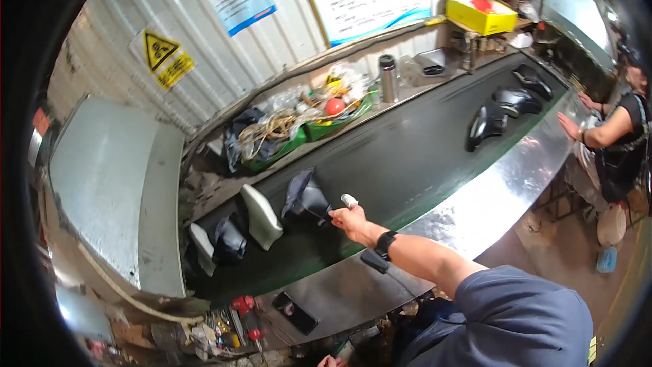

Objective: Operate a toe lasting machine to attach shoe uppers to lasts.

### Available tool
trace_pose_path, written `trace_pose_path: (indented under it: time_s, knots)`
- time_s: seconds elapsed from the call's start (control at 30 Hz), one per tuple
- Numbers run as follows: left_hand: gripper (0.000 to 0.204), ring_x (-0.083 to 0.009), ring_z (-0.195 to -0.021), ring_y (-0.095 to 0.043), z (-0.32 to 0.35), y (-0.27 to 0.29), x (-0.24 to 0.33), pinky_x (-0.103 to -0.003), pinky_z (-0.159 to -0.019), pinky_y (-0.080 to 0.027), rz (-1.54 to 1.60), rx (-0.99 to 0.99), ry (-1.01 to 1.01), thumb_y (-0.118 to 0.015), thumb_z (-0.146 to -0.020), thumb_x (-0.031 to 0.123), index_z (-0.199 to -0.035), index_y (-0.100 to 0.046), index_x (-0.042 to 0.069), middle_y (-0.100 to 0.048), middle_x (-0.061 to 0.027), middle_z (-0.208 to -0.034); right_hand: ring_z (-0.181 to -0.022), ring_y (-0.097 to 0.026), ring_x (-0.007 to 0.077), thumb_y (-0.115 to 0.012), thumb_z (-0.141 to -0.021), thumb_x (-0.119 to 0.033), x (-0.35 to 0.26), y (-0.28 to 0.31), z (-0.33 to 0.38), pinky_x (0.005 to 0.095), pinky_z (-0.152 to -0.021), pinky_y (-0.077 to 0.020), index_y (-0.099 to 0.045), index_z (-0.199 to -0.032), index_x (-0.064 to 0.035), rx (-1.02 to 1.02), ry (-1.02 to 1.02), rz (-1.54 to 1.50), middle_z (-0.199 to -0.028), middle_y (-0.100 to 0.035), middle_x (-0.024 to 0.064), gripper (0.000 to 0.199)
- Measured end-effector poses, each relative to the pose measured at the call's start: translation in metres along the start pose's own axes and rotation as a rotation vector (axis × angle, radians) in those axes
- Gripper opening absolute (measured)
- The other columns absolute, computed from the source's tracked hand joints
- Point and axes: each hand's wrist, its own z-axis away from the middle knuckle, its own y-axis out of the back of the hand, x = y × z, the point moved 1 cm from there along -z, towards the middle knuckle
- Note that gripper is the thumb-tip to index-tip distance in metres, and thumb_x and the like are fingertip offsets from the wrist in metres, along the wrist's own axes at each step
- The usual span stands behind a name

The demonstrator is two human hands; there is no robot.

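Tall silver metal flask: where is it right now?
In the head view, upper middle, the flask stands behind the dark conveyor belt, right of the cluttered green bins.

The right arm comes bare from a short grey-blue sleeve at four o'clock and reaches toward ten o'clock, almost straight at the elbow. A black band circles the wrist. The right hand has its fingers bent, tips drawn together toward nine o'clock; one digit, white-covered at its end, points toward eleven. At six o'clock, the left hand shows only partly, cut by the lower edge.
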Motion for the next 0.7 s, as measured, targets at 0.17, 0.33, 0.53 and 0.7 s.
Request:
trace_pose_path:
  time_s: [0.17,0.33,0.53,0.7]
  knots:
    - [0.034,-0.0159,-0.076,-0.067,-0.093,-0.050,0.068,-0.028,-0.064,-0.056,-0.171,-0.253,-0.286,-0.066,-0.093,0.009,-0.123,-0.056,0.000,-0.069,-0.0095,-0.090,-0.064,-0.058,0.0152,-0.072,-0.081,0.003,-0.089,0.091,0.060,0.0360,-0.067,-0.0556,-0.041,-0.140,-0.0043,-0.065,0.127,-0.018,-0.076,-0.057,0.0031,0.067]
    - [0.081,-0.0378,-0.124,-0.052,-0.159,-0.215,0.197,-0.043,-0.106,-0.042,-0.696,-0.341,-0.964,-0.079,-0.078,0.016,-0.143,-0.037,-0.005,-0.052,-0.0267,-0.134,-0.063,-0.061,0.0138,-0.075,-0.085,-0.006,-0.062,0.233,0.153,0.0353,-0.063,-0.0570,-0.048,-0.137,-0.0012,0.037,0.103,0.213,-0.076,-0.063,0.0044,0.059]
    - [0.035,-0.0400,-0.100,-0.065,-0.249,-0.332,0.265,-0.047,-0.102,-0.041,-1.071,-0.426,-1.131,-0.079,-0.072,0.020,-0.099,-0.070,-0.002,-0.072,-0.0226,-0.097,-0.077,-0.063,0.0131,-0.079,-0.088,-0.020,-0.042,0.278,0.222,0.0292,-0.072,-0.0586,-0.043,-0.137,0.0023,0.051,-0.059,0.241,-0.092,-0.062,0.0050,0.065]
    - [0.022,-0.0240,-0.082,-0.067,-0.088,-0.376,0.239,-0.036,-0.080,-0.052,-0.741,-1.239,-1.042,-0.076,-0.078,0.017,-0.088,-0.073,-0.002,-0.071,-0.0121,-0.086,-0.116,-0.054,0.0204,-0.081,-0.087,-0.028,-0.057,0.274,0.272,0.0591,-0.103,-0.0454,-0.005,-0.156,-0.0131,0.123,-0.068,-0.184,-0.136,-0.048,0.0106,0.104]
